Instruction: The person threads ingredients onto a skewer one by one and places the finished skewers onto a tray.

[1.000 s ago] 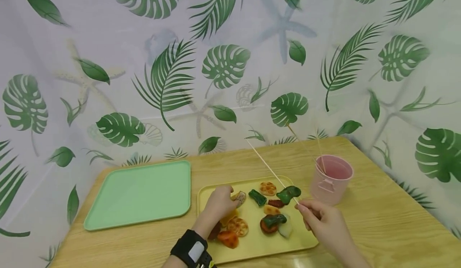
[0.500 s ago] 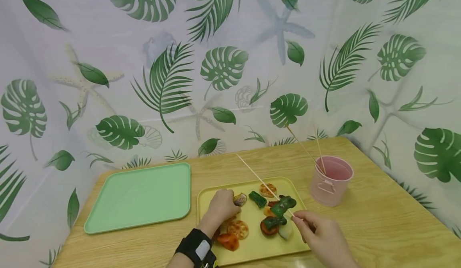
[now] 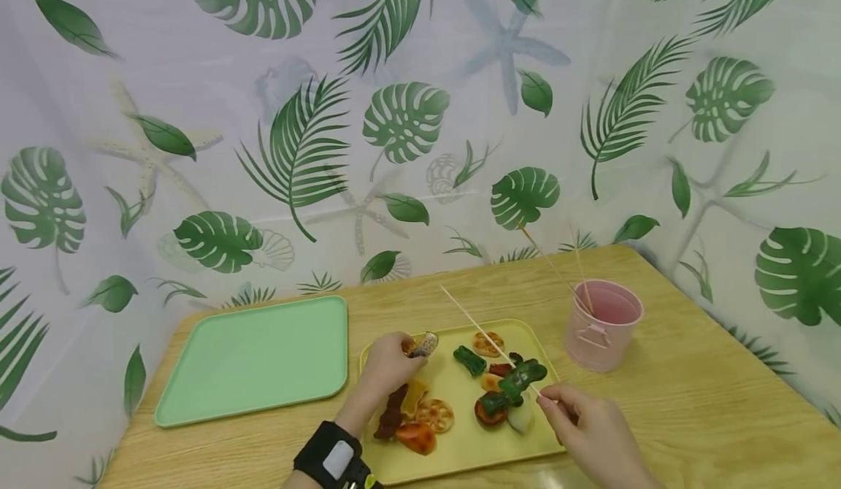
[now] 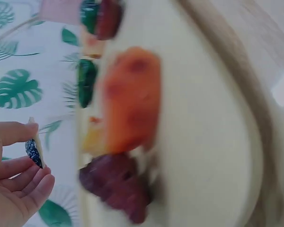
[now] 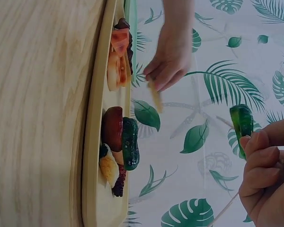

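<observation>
Head view: a thin wooden skewer [image 3: 482,328] is pinched at its near end by the fingers of the right hand [image 3: 588,427], with a green pepper piece [image 3: 522,377] already threaded on it just ahead of the fingertips. The stick is angled up and away over the yellow tray [image 3: 460,456], so its free point is presented towards the other hand. A small eggplant slice [image 3: 423,344] is gripped between thumb and fingertips of the left hand [image 3: 388,368] and is raised clear of the tray, near the skewer's tip but apart from it. The remaining food pieces lie loose on the yellow tray; a pink bucket [image 3: 601,328] with spare sticks stands to its right, and a green tray [image 3: 256,357] lies to its left. The right thumb is hidden behind the fingers.

Left wrist view: the eggplant slice [image 4: 34,150] is seen edge-on, clasped between the thumb and curled fingers [image 4: 19,184]. The food on the tray is heavily blurred, and only an orange piece [image 4: 130,97] and a dark purple one [image 4: 116,182] can be told apart.

Right wrist view: the pepper piece [image 5: 241,125] is seen just beyond the closed fingers [image 5: 262,170]. The skewer is largely cut off or concealed by the hand; only a short pale length shows below it.
</observation>
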### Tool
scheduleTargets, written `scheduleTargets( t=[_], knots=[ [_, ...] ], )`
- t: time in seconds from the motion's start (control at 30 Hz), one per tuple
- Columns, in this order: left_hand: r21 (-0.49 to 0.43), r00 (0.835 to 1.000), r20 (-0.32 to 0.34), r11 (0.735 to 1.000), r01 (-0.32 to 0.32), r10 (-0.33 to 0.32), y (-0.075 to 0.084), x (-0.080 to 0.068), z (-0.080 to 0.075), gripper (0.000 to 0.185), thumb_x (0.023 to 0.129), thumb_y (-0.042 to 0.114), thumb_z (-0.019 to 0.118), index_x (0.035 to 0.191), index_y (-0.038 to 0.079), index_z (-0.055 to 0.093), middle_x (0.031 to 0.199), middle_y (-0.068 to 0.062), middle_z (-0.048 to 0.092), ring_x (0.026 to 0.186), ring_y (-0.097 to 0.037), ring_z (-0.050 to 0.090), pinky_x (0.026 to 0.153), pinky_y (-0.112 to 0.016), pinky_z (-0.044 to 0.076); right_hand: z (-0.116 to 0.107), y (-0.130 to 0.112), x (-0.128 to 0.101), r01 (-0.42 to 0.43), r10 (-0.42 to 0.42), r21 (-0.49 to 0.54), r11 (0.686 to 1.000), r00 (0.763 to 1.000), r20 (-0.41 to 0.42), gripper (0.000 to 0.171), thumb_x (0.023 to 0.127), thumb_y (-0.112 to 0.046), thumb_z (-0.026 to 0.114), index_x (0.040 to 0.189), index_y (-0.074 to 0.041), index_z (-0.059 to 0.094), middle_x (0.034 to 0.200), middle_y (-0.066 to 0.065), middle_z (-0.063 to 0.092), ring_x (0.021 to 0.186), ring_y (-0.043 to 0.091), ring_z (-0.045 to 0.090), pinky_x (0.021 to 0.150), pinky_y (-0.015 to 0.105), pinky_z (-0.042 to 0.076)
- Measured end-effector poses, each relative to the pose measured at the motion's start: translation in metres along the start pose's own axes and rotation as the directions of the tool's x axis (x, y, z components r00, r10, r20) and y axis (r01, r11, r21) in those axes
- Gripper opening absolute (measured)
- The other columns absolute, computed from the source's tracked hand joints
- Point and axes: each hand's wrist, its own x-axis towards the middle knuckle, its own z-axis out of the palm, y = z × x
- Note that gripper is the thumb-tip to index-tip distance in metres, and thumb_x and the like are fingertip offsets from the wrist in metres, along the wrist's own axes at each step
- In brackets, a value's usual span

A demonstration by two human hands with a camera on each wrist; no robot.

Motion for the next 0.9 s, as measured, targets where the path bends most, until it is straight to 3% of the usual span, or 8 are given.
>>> scheduleTargets(
  t=[0.1,0.23,0.4,0.5,0.67,0.9],
  knots=[
    [-0.041,1.0,-0.01,0.999,0.0,0.0,0.003,-0.01,-0.022,0.036,0.077,0.018,0.073,0.105,-0.003,0.065,0.09,-0.012,0.064,0.076,-0.021,0.059,0.063,-0.033,0.05,0.003,0.0,-0.001,0.028,-0.028,-0.019,0.999,1.0,-0.004,0.012,0.084,-0.004,0.066,0.078,-0.014,0.067,0.052,-0.014,0.038,0.044,0.0,0.033,0.042,0.021,0.032],
    [-0.065,1.0,-0.012,0.998,-0.025,0.025,0.006,-0.02,-0.046,0.035,0.078,0.017,0.073,0.106,-0.002,0.065,0.093,-0.013,0.065,0.08,-0.023,0.06,0.066,-0.034,0.051,0.006,-0.002,-0.001,0.001,-0.001,-0.021,1.0,0.999,0.035,0.013,0.084,-0.002,0.065,0.078,-0.013,0.066,0.057,-0.013,0.045,0.048,0.001,0.037,0.045,0.021,0.035],
    [-0.124,0.999,-0.014,0.992,0.032,-0.034,0.001,-0.025,-0.066,0.036,0.08,0.02,0.072,0.109,-0.001,0.064,0.097,-0.01,0.064,0.087,-0.024,0.06,0.07,-0.035,0.051,0.009,-0.005,0.0,-0.031,0.036,-0.055,0.998,0.995,0.091,0.008,0.084,-0.001,0.065,0.081,-0.008,0.068,0.068,-0.009,0.056,0.056,0.001,0.045,0.051,0.022,0.041],
    [-0.192,0.994,0.01,0.976,0.104,-0.104,-0.011,-0.025,-0.074,0.038,0.082,0.022,0.071,0.112,0.0,0.064,0.1,-0.009,0.064,0.09,-0.025,0.06,0.072,-0.036,0.051,0.014,-0.004,-0.003,0.008,-0.001,-0.046,0.999,0.991,0.133,0.007,0.083,0.0,0.066,0.082,-0.007,0.067,0.071,-0.007,0.059,0.058,0.0,0.047,0.052,0.022,0.043],
    [-0.265,0.983,0.063,0.947,0.181,-0.171,-0.026,-0.029,-0.082,0.04,0.081,0.025,0.072,0.111,0.0,0.065,0.101,-0.008,0.065,0.08,-0.019,0.062,0.071,-0.037,0.051,0.029,0.0,-0.006,0.172,-0.164,-0.035,0.985,0.974,0.156,0.011,0.08,0.003,0.067,0.081,-0.008,0.065,0.071,-0.008,0.057,0.058,-0.003,0.043,0.05,0.021,0.041],
    [-0.319,0.977,0.063,0.923,0.213,-0.204,-0.032,-0.035,-0.086,0.041,0.081,0.026,0.072,0.111,0.0,0.064,0.1,-0.009,0.065,0.077,-0.018,0.062,0.076,-0.043,0.05,0.041,-0.008,-0.011,0.237,-0.235,-0.053,0.97,0.971,0.042,0.021,0.072,0.006,0.072,0.075,-0.013,0.064,0.068,-0.017,0.052,0.057,-0.005,0.041,0.049,0.02,0.04]
  ],
)
